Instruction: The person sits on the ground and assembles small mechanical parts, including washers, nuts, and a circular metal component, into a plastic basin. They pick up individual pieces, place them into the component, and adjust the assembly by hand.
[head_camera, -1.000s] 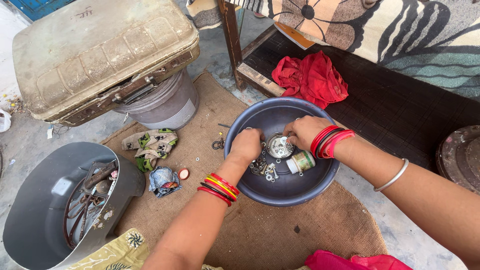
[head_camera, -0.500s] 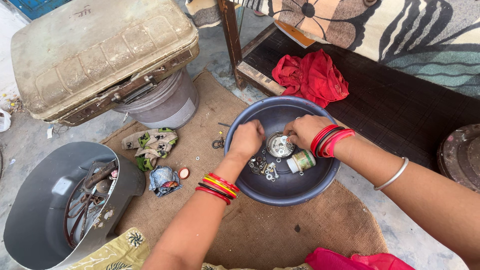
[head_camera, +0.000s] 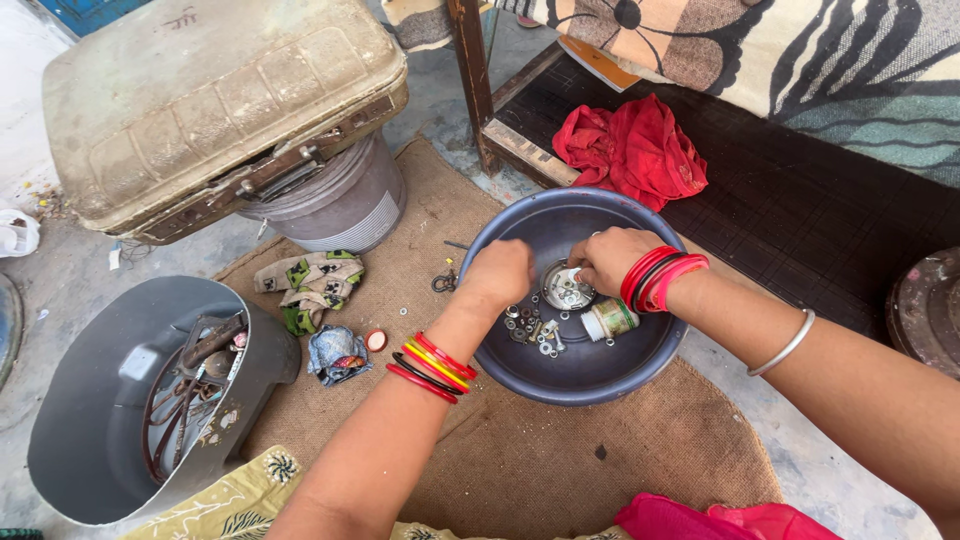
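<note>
A dark blue round basin (head_camera: 590, 375) sits on a brown burlap mat (head_camera: 520, 470). Inside it lie several small metal parts, washers and screws (head_camera: 530, 328), a round metal piece (head_camera: 566, 288) and a small green-and-white container (head_camera: 608, 320). My left hand (head_camera: 497, 272) reaches down into the basin's left side, fingers curled over the small parts. My right hand (head_camera: 610, 258) rests on the round metal piece, fingers closed around its edge. Both wrists wear coloured bangles.
A worn metal trunk (head_camera: 215, 100) sits on a grey bucket (head_camera: 345, 205) at the upper left. A grey curved housing with wiring (head_camera: 140, 400) lies at the left. Rags (head_camera: 315, 285) and a red cap (head_camera: 376, 340) lie on the mat. A red cloth (head_camera: 632, 150) lies beneath a bed frame.
My left hand has shifted slightly higher in the basin. My right hand stays on the round metal piece.
</note>
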